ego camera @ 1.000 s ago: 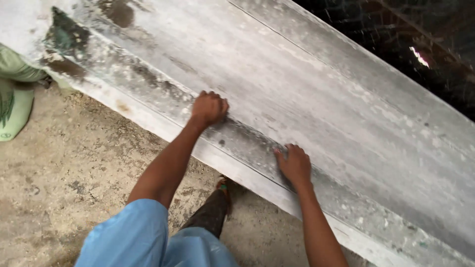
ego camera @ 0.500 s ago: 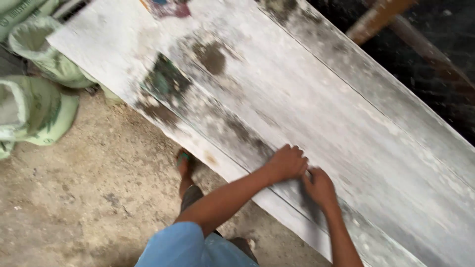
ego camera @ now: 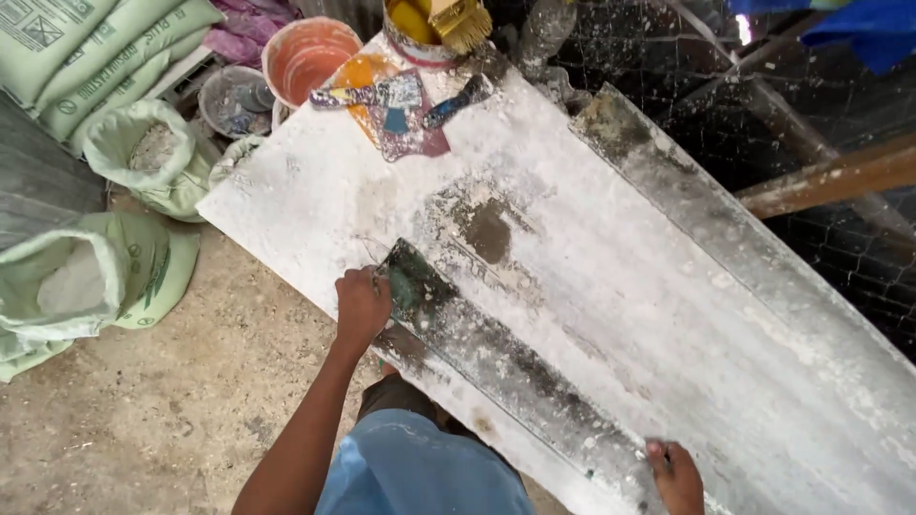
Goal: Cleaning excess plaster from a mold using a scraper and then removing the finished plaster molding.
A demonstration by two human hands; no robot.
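Dark strip (ego camera: 496,367), end-gripped by 2 hands

Two hands (ego camera: 363,307) (ego camera: 676,474), one long pale board (ego camera: 611,286), two buckets (ego camera: 307,54) (ego camera: 420,24), two open sacks (ego camera: 153,157) (ego camera: 72,286), one brush (ego camera: 460,21)

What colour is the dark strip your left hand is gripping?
The strip is dark greenish-grey, dusted with white powder; the head view shows it, gripped by the left hand.

Outdoor building-site workshop. Green cement sacks (ego camera: 91,57) on a dirt floor (ego camera: 172,420), plaster-caked worktop (ego camera: 611,277). Orange bucket (ego camera: 307,57), paint tin with brush (ego camera: 456,21), wire mesh (ego camera: 830,229) behind.
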